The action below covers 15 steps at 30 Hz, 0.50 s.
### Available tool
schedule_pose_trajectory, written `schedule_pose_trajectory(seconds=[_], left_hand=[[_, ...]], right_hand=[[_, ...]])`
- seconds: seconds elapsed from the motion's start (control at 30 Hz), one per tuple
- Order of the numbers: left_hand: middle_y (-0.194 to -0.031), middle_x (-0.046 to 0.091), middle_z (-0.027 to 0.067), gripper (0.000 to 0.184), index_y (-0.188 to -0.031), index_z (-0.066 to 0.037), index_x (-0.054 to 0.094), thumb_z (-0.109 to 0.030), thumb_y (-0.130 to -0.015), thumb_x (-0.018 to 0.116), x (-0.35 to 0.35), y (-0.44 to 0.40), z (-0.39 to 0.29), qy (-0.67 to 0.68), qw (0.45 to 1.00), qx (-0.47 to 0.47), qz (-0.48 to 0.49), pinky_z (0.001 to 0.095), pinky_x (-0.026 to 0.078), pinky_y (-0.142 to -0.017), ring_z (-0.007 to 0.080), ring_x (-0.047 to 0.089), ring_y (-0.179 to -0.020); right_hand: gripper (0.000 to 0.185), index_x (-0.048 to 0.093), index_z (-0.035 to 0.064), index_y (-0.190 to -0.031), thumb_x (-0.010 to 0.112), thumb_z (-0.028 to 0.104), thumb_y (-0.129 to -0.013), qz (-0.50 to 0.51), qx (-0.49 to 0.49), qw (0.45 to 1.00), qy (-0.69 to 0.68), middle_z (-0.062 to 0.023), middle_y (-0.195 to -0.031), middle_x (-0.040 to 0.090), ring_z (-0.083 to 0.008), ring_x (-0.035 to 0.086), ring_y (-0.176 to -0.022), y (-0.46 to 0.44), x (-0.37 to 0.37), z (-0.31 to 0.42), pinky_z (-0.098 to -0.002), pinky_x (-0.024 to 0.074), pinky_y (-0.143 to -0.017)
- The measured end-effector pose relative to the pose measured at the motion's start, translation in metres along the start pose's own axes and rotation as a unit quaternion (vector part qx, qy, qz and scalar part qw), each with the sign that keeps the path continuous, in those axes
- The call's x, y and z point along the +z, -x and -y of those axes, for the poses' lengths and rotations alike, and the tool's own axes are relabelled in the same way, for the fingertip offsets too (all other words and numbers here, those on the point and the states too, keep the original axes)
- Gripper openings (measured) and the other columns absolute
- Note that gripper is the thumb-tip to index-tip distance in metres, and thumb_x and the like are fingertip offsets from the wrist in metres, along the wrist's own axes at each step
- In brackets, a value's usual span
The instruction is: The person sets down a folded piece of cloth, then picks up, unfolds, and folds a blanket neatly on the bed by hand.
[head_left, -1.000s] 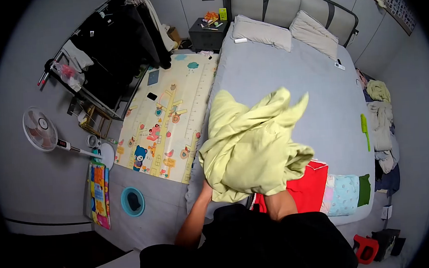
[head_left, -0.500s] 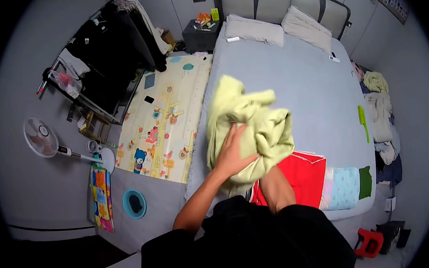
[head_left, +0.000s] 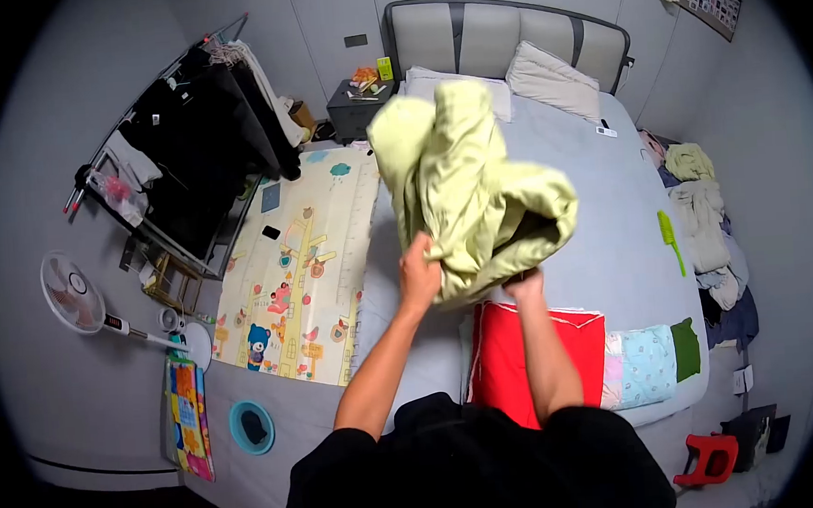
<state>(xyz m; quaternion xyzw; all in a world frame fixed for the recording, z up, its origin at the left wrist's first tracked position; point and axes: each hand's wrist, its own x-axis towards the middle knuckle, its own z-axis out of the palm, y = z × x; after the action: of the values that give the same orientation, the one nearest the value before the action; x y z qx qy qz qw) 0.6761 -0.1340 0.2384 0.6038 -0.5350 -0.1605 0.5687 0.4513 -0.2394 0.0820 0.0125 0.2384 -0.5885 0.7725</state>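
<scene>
Pale yellow-green cloth (head_left: 476, 180), loosely bunched, held up above the near left part of the bed (head_left: 611, 241); deep folds, a dark hollow opening at its lower right. Exact kind of article cannot be told. Left hand (head_left: 420, 274) closed on its lower left edge, thumb up against the fabric. Right hand (head_left: 526, 287) closed at the lower right underside, fingers partly hidden by cloth.

Just below the right hand, on the bed: red folded cloth (head_left: 547, 348) with a pale trim along its far edge, partly behind the right forearm. Beside it, toward the right, a light blue patterned folded cloth (head_left: 646, 365), then a dark green one (head_left: 686, 349) at the end of the row. Bright green brush (head_left: 669, 233) lies near the bed's right edge.

Farther up, two pillows lie at the grey headboard (head_left: 486, 35): right pillow (head_left: 554, 77) tilted, left pillow (head_left: 424, 82) partly behind the raised cloth. Left of the bed, a cartoon play mat (head_left: 328, 259) on the floor; beyond it, a rack of dark clothes (head_left: 200, 146). Nearer, a blue basin (head_left: 238, 432) with something dark inside.
</scene>
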Motion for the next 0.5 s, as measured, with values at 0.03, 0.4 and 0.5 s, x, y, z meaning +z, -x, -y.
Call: schedule_pose_trajectory(seconds=[0.03, 0.4, 0.5], left_hand=[[-0.089, 0.063, 0.0243, 0.024, -0.097, -0.003, 0.055, 0.006, -0.077, 0.049, 0.007, 0.019, 0.011, 0.017, 1.0, -0.008, 0.025, 0.0455, 0.049, -0.078, 0.0498, 0.06, -0.093], [-0.089, 0.063, 0.0273, 0.023, -0.096, -0.005, 0.06, 0.004, -0.077, 0.051, 0.049, 0.168, 0.063, -0.016, 0.895, 0.025, 0.446, 0.0552, 0.043, -0.072, 0.0495, 0.059, -0.088], [-0.087, 0.062, 0.0265, 0.02, -0.099, -0.006, 0.058, 0.001, -0.081, 0.053, 0.028, 0.156, 0.051, -0.016, 0.909, -0.014, 0.416, 0.0512, 0.047, -0.072, 0.0466, 0.062, -0.088]], right_hand=[[0.019, 0.065, 0.016, -0.093, 0.049, 0.026, -0.092, -0.122, 0.041, 0.992, -0.004, -0.0034, -0.09, 0.072, -0.017, 0.063, -0.075, -0.01, -0.085, -0.006, -0.0389, 0.0526, -0.072], [0.043, 0.057, 0.0009, -0.119, 0.062, 0.032, -0.091, -0.133, 0.277, 0.936, 0.173, -0.0176, -0.108, 0.067, -0.038, 0.066, -0.094, 0.099, -0.118, -0.062, -0.0495, 0.0563, -0.083], [0.035, 0.056, -0.002, -0.115, 0.059, 0.014, -0.084, -0.148, 0.177, 0.941, 0.248, -0.0204, -0.105, 0.066, -0.0382, 0.067, -0.091, 0.057, -0.143, -0.074, -0.0455, 0.0578, -0.08]])
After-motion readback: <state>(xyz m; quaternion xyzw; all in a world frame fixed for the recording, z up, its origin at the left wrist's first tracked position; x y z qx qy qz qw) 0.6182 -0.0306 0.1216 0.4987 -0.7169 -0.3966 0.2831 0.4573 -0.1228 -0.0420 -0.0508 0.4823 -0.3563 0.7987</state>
